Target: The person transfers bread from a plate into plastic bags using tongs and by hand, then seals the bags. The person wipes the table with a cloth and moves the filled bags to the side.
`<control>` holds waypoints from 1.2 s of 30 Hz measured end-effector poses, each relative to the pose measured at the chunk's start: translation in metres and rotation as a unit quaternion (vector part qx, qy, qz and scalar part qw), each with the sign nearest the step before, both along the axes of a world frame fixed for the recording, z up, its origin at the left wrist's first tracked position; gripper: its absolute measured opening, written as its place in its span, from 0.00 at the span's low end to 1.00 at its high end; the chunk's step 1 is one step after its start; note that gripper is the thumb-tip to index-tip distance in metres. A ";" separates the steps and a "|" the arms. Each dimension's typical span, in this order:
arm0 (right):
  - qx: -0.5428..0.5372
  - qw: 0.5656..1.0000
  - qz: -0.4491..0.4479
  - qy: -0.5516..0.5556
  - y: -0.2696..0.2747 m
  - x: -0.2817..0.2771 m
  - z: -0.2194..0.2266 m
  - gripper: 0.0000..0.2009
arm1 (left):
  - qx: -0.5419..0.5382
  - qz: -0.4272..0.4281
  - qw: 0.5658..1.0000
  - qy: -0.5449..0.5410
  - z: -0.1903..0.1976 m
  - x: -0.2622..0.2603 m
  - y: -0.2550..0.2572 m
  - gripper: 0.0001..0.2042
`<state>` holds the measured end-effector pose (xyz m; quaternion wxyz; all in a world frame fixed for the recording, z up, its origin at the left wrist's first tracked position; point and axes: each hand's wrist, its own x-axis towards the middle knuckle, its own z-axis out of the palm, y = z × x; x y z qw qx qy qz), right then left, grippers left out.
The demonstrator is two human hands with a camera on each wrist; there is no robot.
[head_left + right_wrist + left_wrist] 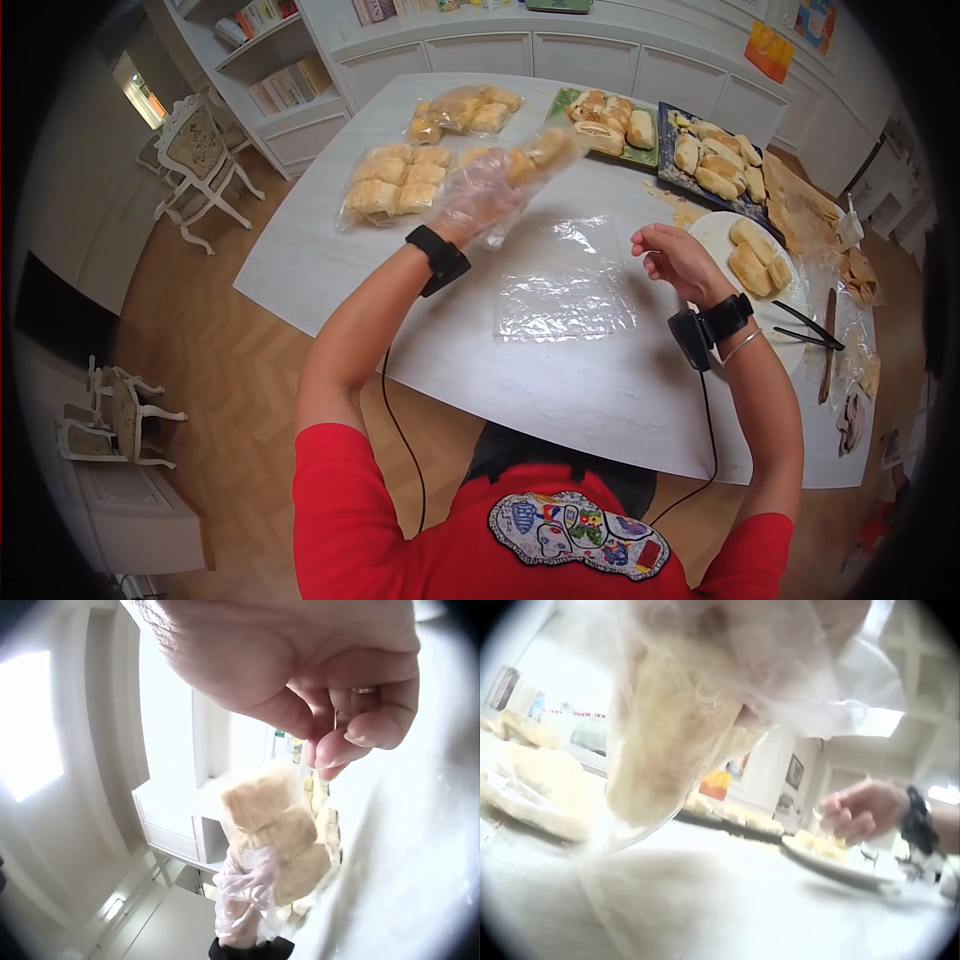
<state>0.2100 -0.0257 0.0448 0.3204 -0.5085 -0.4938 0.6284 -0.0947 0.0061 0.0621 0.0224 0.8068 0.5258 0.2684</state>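
Note:
My left hand point(475, 198), in a clear plastic glove, grips a clear bag of bread rolls point(545, 155) raised over the table. Pale golden rolls point(281, 832) sit in a row in that bag in the right wrist view. From the left wrist a roll point(664, 742) shows close up through the film. My right hand point(685, 262) is bare, held above the table with loosely curled fingers and nothing between them. Between the hands a flat clear plastic bag point(565, 295) lies on the table. A white plate point(708, 240) bearing several rolls point(757, 265) is beside my right hand.
Bagged rolls point(395, 180) lie at the left, with another bag point(470, 108) behind. A green tray point(642, 157) and a dark tray point(675, 178) hold filled rolls at the back. Black tongs point(805, 332), a long brown utensil point(828, 350) and brown paper point(800, 205) occupy the right side.

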 end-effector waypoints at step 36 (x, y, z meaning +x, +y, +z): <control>0.415 0.867 -0.253 -0.112 -0.094 0.133 0.000 0.22 | -0.052 -0.138 0.980 0.132 -0.026 0.045 -0.007 0.20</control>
